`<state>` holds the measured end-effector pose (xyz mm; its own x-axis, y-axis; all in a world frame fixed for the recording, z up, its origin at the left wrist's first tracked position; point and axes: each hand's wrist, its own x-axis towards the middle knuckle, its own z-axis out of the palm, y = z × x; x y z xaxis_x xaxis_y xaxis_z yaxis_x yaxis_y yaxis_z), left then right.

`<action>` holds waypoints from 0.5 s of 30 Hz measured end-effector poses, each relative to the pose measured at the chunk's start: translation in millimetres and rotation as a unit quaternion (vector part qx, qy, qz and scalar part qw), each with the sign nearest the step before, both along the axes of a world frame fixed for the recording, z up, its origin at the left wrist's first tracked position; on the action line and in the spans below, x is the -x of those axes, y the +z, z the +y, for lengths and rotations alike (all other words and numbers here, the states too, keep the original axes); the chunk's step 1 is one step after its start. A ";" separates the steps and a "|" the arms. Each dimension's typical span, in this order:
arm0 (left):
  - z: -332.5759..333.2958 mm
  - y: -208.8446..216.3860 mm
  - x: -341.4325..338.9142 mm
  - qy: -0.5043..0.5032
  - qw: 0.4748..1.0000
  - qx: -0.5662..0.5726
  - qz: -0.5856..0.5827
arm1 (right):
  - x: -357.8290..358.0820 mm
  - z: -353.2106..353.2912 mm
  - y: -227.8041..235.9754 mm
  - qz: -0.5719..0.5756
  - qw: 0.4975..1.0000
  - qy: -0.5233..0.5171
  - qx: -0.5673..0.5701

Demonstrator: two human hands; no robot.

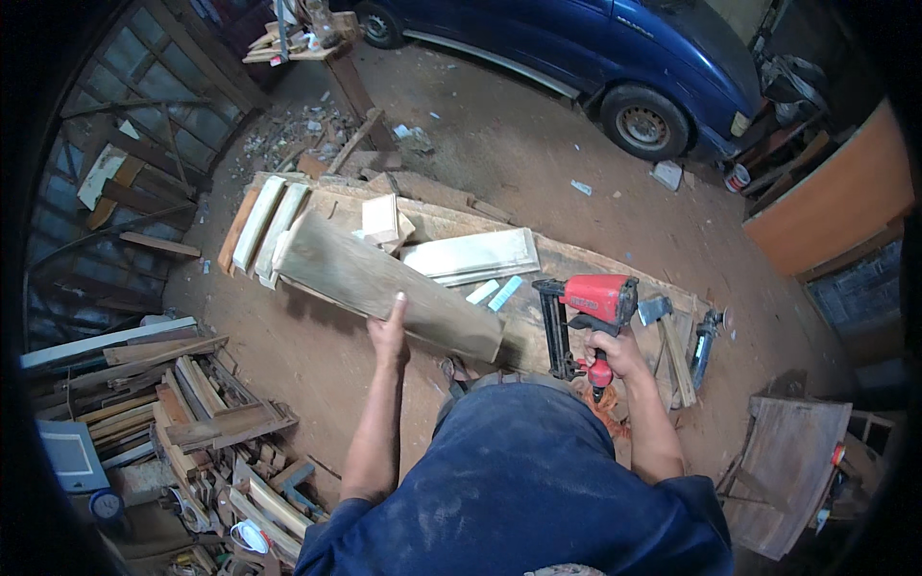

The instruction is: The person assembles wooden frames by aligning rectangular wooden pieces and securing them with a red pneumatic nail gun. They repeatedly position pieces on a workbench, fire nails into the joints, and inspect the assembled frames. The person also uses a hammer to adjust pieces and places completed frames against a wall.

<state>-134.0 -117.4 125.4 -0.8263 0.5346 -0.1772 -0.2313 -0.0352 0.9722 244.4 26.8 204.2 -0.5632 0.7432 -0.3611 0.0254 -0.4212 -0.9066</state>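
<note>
My left hand (389, 334) grips the near edge of a long, wide wooden board (384, 283), thumb on top and the fingers hidden beneath it. The board lies slantwise, its far left end against several stacked boards (259, 226). In my right hand (619, 355) is a red and black pneumatic nail gun (597, 300), held by its handle with its black magazine side toward the board. Beyond the board, a white-painted panel (471, 254) and small wood blocks (381, 219) rest on the rough workbench (567, 264). Two pale blue strips (495, 293) lie near the gun.
A hatchet (655, 309), wood strips (677, 360) and a blue-black power tool (708, 344) lie at the bench's right end. Scrap lumber (192, 413) is heaped at left. A blue vehicle (576, 48) stands beyond. An orange panel (831, 178) leans at right.
</note>
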 end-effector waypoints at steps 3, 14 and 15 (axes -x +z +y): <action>1.0 3.6 4.9 -0.002 0.985 -0.105 -0.134 | -13.8 -13.6 3.5 -0.025 0.998 -0.048 0.038; -12.6 -136.9 -48.4 -0.008 0.861 -0.138 -0.489 | -51.0 -60.8 -22.1 -0.254 0.956 -0.146 0.018; -12.3 -143.8 -53.7 -0.007 0.850 -0.125 -0.511 | -55.9 -66.9 -28.0 -0.268 0.951 -0.154 0.013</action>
<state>-80.4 -129.7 -18.5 -0.3022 0.6688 -0.6792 -0.9531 -0.2014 0.2259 300.3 -40.2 176.2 -0.0501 0.8305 -0.5548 0.3518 -0.5052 -0.7880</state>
